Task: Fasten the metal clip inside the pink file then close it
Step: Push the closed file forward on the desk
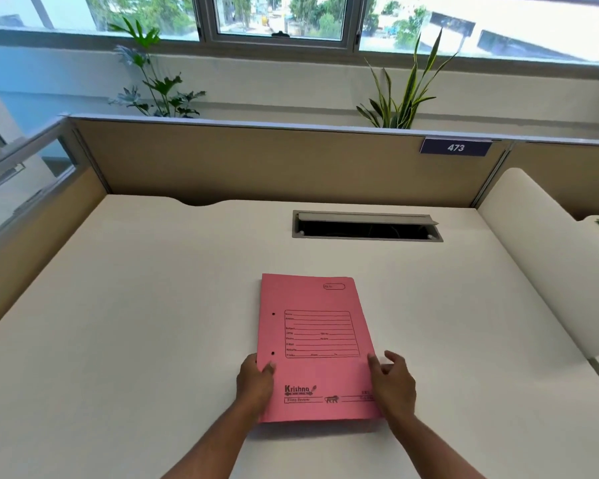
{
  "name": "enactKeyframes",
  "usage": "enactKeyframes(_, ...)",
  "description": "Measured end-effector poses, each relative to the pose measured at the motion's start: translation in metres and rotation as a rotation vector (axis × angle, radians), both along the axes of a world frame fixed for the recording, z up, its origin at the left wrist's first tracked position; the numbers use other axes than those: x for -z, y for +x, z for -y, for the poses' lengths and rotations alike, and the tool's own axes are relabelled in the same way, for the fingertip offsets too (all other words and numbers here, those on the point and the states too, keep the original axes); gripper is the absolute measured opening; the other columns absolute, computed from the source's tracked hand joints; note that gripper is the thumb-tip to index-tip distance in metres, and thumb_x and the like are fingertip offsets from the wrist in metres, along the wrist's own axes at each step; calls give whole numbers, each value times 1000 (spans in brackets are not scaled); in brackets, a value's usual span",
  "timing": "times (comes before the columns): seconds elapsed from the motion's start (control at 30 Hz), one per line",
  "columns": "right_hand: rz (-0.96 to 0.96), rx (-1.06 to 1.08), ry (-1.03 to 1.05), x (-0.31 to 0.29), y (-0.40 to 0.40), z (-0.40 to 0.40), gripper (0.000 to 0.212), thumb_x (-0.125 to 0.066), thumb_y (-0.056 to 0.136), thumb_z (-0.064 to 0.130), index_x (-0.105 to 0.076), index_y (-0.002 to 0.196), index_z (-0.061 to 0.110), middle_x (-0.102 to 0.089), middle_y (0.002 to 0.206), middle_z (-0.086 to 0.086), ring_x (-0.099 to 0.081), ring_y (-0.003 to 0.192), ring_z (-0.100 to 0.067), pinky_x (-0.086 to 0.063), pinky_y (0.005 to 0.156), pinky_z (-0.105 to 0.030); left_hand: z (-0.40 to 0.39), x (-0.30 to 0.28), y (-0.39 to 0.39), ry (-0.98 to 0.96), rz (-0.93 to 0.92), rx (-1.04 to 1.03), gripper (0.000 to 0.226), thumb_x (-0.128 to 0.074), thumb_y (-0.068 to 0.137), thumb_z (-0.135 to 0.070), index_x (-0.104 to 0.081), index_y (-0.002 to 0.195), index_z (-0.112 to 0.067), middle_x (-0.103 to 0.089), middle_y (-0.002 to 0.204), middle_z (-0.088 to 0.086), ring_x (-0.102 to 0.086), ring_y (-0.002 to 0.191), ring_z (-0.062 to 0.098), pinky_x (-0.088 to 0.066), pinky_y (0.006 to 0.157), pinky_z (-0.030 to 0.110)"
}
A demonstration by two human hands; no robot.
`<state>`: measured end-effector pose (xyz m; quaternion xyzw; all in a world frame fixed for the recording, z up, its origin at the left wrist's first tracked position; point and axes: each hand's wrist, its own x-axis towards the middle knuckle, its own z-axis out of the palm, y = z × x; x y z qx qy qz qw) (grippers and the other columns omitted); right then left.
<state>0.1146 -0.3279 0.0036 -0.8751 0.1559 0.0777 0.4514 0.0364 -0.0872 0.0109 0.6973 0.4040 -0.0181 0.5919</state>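
Note:
The pink file point(317, 340) lies closed and flat on the white desk point(135, 305), printed cover up, with two punch holes along its left edge. My left hand point(255, 378) grips the file's lower left edge, thumb on the cover. At the lower right edge my right hand point(391, 382) holds the file, thumb on the cover and fingers spread past the edge. The metal clip is hidden inside the file.
A cable slot point(367, 227) with its lid raised is set into the desk behind the file. Tan partition panels point(256, 160) wall the back and left. A rolled white sheet point(547, 264) lies along the right. Plants point(400, 88) stand behind the partition.

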Motion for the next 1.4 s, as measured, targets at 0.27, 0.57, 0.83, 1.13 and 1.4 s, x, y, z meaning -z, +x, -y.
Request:
enactKeyframes(0.27,-117,-99,303,-17,24,-34,12,-68,94,14,-79,99,15,-81,84,0,-77,81,-25,-64,79,-45,-39,-15,4,32,37,-49,23,-47,102,-20,-56,122,-13,-68,112,9,-67,96,30,-57,88,49)
enactKeyframes(0.57,-83,-137,279,-45,61,-99,4,-82,82,13,-79,84,14,-81,81,-3,-77,79,-25,-64,81,-46,-116,-45,36,143,90,-57,17,-55,98,-17,-68,108,-12,-72,99,6,-67,86,24,-58,79,39)
enactKeyframes(0.83,-25,-128,181,-62,105,-160,11,-87,75,19,-77,73,16,-79,71,2,-76,71,-20,-62,72,-39,-182,-69,89,292,68,-104,5,-73,86,-16,-74,90,-13,-75,89,4,-68,79,24,-58,80,38)
enactKeyframes(1.13,-25,-126,115,-65,168,-221,13,-86,79,23,-75,76,15,-78,76,0,-75,74,-21,-61,74,-41,-246,-64,151,312,34,-172,5,-76,83,-12,-76,88,-12,-75,91,7,-67,78,25,-55,76,32)
enactKeyframes(1.4,-55,-118,82,-40,223,-260,15,-85,80,26,-74,75,17,-78,73,3,-74,70,-19,-61,68,-37,-289,-38,211,347,16,-154,9,-79,79,-11,-78,87,-13,-77,91,6,-63,74,22,-50,74,28)
